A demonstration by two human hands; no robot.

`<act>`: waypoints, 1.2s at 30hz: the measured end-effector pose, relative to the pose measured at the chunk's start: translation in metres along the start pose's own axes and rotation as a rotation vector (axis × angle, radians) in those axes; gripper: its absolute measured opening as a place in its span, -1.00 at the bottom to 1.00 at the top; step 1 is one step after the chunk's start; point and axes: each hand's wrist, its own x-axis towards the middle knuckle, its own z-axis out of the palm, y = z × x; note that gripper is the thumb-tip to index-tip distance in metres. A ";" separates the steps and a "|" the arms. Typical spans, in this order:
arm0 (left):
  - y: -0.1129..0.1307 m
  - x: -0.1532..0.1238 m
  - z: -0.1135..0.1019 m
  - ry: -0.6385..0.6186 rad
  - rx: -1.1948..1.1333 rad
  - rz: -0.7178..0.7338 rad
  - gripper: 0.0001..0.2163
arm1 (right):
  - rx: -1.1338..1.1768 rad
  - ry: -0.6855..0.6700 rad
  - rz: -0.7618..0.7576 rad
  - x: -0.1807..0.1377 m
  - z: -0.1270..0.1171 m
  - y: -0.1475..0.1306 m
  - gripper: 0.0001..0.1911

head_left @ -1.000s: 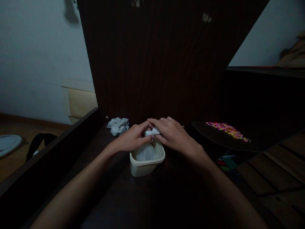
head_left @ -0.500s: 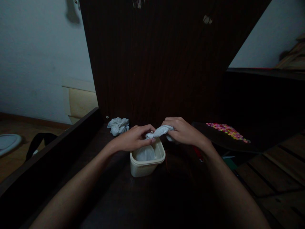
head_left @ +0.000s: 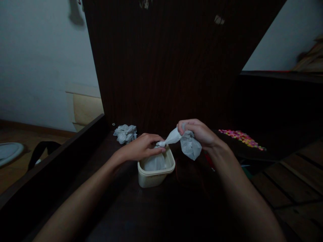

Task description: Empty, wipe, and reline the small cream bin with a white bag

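A small cream plastic tub [head_left: 155, 176] stands on a dark wooden surface [head_left: 151, 215] and holds white tissue. My left hand [head_left: 141, 147] rests on the tub's far rim, its fingers pinched on the near end of a white tissue [head_left: 188, 144]. My right hand [head_left: 199, 132] is closed around the other end of that tissue, up and to the right of the tub. The tissue stretches between both hands and hangs below my right palm.
A crumpled white tissue ball [head_left: 125, 132] lies behind the tub on the left. A dark tray [head_left: 227, 144] with several small colourful beads [head_left: 241, 137] sits to the right. A tall dark wooden panel [head_left: 164, 60] rises behind. A raised wooden edge [head_left: 50, 158] runs along the left.
My right hand has moved up and to the right, drawing the tissue out from the tub. My left hand has stayed on the tub's rim, pinching the tissue's near end.
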 end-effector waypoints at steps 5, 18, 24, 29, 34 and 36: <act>-0.003 -0.001 -0.001 -0.031 -0.043 -0.101 -0.77 | 0.093 0.031 -0.039 -0.001 0.008 -0.002 -0.88; -0.004 -0.004 -0.003 -0.048 0.057 -0.132 -0.76 | -0.107 0.271 -0.180 -0.005 0.000 -0.009 -0.59; 0.001 -0.005 -0.003 -0.055 0.139 -0.167 -0.72 | -0.028 0.180 -0.201 -0.009 0.001 -0.018 -0.73; -0.001 -0.012 0.001 0.080 0.093 -0.139 -0.66 | 0.007 0.163 -0.296 -0.011 0.002 -0.026 -0.78; -0.010 -0.023 0.003 0.354 -0.108 -0.139 -0.59 | 0.006 0.228 -0.406 -0.011 -0.001 -0.038 -0.80; -0.016 -0.028 0.003 0.446 -0.200 -0.148 -0.59 | 0.019 0.288 -0.462 -0.010 -0.006 -0.043 -0.79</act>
